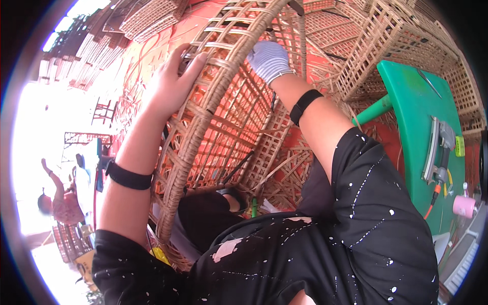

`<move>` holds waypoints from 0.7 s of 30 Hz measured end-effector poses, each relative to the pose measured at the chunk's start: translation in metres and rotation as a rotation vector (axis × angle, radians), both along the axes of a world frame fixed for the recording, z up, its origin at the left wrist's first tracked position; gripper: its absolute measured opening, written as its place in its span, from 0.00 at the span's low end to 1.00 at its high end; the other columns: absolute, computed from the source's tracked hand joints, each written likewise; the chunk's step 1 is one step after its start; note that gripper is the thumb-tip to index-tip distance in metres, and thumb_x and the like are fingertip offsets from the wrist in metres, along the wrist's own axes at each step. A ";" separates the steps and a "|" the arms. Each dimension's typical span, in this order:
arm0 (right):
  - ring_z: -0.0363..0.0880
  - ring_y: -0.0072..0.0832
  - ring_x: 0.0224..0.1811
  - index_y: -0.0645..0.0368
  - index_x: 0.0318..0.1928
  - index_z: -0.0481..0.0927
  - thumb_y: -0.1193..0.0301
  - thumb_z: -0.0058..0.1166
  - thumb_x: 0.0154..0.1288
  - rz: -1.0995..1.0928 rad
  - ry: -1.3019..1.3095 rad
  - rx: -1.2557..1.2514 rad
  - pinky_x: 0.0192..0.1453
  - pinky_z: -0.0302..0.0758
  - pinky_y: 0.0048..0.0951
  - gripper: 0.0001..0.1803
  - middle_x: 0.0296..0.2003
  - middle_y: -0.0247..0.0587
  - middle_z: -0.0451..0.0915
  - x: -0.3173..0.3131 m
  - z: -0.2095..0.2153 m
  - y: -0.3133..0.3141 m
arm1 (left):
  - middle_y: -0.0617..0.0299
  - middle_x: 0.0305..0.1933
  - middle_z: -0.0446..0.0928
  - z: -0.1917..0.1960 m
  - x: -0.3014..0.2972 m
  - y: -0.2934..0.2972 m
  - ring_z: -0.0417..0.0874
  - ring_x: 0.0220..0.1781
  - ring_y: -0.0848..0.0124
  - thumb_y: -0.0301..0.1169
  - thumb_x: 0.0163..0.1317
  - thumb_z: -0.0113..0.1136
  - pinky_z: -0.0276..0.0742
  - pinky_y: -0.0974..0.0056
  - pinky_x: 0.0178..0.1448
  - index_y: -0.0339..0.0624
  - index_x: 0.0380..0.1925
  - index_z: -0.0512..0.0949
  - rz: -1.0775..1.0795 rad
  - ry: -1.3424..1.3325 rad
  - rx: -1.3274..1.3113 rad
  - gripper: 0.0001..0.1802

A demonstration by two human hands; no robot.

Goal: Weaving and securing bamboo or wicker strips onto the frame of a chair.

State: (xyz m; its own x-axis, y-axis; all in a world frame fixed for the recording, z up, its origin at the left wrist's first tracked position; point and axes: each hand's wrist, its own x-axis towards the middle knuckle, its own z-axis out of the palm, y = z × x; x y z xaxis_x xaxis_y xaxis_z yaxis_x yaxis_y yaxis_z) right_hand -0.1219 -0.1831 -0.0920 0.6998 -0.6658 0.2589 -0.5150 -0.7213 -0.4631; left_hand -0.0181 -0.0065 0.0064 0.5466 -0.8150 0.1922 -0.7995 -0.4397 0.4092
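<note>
Left hand (pixel 173 86), fingers wide, lies against the basket (pixel 189 137); right hand (pixel 268 58), gloved, meets its rim, grip undeterminable. Worktop (pixel 406 109) carries staple gun (pixel 445 152).

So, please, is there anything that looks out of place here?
Yes, a little: loose pale strips lie scattered over the red floor around the woven basket, which looks untidy. Also, only the right hand wears a striped glove; the left hand is bare.
</note>
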 end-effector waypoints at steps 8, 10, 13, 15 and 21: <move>0.77 0.43 0.34 0.51 0.42 0.75 0.58 0.41 0.62 0.073 -0.132 -0.467 0.38 0.74 0.39 0.15 0.35 0.44 0.78 0.009 -0.068 -0.019 | 0.45 0.50 0.72 -0.009 -0.005 0.000 0.74 0.52 0.53 0.57 0.53 0.51 0.69 0.55 0.54 0.39 0.52 0.67 -0.052 0.090 -0.072 0.36; 0.78 0.37 0.33 0.53 0.46 0.74 0.57 0.39 0.65 0.074 -0.162 -0.273 0.38 0.75 0.35 0.18 0.33 0.45 0.79 0.004 -0.092 -0.037 | 0.45 0.41 0.75 0.027 -0.030 0.007 0.76 0.45 0.53 0.58 0.52 0.52 0.71 0.55 0.50 0.39 0.52 0.66 -0.054 0.017 0.034 0.38; 0.77 0.34 0.34 0.58 0.42 0.75 0.57 0.38 0.67 -0.071 -0.218 -1.058 0.40 0.75 0.34 0.19 0.32 0.44 0.79 0.019 -0.133 -0.067 | 0.44 0.50 0.70 0.022 -0.037 0.009 0.74 0.50 0.52 0.56 0.53 0.50 0.70 0.55 0.53 0.37 0.55 0.62 -0.037 0.006 0.014 0.38; 0.77 0.34 0.35 0.61 0.41 0.75 0.57 0.38 0.67 -0.058 -0.195 -0.652 0.41 0.75 0.33 0.20 0.33 0.44 0.79 0.028 -0.131 -0.062 | 0.44 0.54 0.67 0.020 -0.033 0.015 0.72 0.53 0.51 0.56 0.54 0.49 0.69 0.56 0.55 0.35 0.56 0.60 -0.040 0.033 0.023 0.40; 0.74 0.31 0.32 0.66 0.37 0.74 0.59 0.40 0.68 -0.020 -0.262 0.215 0.37 0.72 0.32 0.20 0.31 0.43 0.77 0.017 -0.138 -0.068 | 0.44 0.52 0.68 0.026 -0.032 0.018 0.72 0.52 0.52 0.56 0.54 0.48 0.68 0.55 0.55 0.33 0.58 0.57 -0.043 0.046 0.051 0.42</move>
State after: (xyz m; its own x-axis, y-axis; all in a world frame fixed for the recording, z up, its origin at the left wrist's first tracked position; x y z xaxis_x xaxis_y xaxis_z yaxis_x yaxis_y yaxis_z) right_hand -0.1052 -0.2508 -0.2301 0.6141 -0.7378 0.2802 -0.3716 -0.5835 -0.7221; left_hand -0.0504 0.0115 0.0325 0.5185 -0.8459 0.1253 -0.7989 -0.4270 0.4237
